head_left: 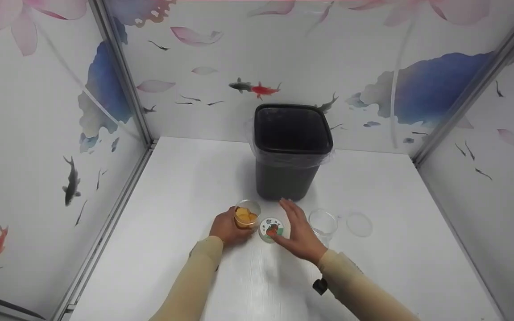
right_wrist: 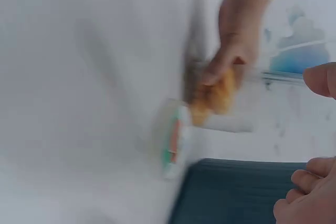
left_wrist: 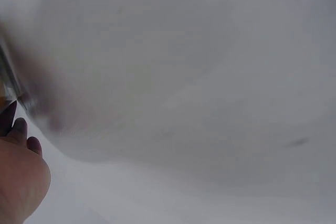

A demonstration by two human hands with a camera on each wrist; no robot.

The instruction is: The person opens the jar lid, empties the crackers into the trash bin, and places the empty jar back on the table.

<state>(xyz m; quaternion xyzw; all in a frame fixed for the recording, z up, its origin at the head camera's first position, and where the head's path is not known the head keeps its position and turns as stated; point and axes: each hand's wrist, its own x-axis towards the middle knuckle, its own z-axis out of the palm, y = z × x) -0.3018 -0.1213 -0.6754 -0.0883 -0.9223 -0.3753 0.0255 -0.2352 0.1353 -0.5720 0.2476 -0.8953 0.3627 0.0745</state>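
In the head view my left hand [head_left: 230, 228] grips a clear plastic cup [head_left: 247, 214] holding several orange-yellow pieces [head_left: 245, 216]. The right wrist view also shows that hand [right_wrist: 242, 35] around the cup, the pieces [right_wrist: 215, 98] blurred. Just right of the cup lies a low round item with a printed white, green and red top [head_left: 271, 228]. My right hand [head_left: 300, 234] is beside it with fingers spread apart from the thumb, and the thumb overlaps the printed top in the head view. Nothing shows between those fingers. The left wrist view catches only part of my left hand [left_wrist: 23, 166] and the cup's edge.
Behind the hands stands a dark bin [head_left: 286, 176] with a clear liner over its rim. Right of my right hand are an open clear cup [head_left: 323, 221] and a clear round lid [head_left: 359, 224] on the white table [head_left: 185, 178]. Printed panels [head_left: 194, 111] enclose the table.
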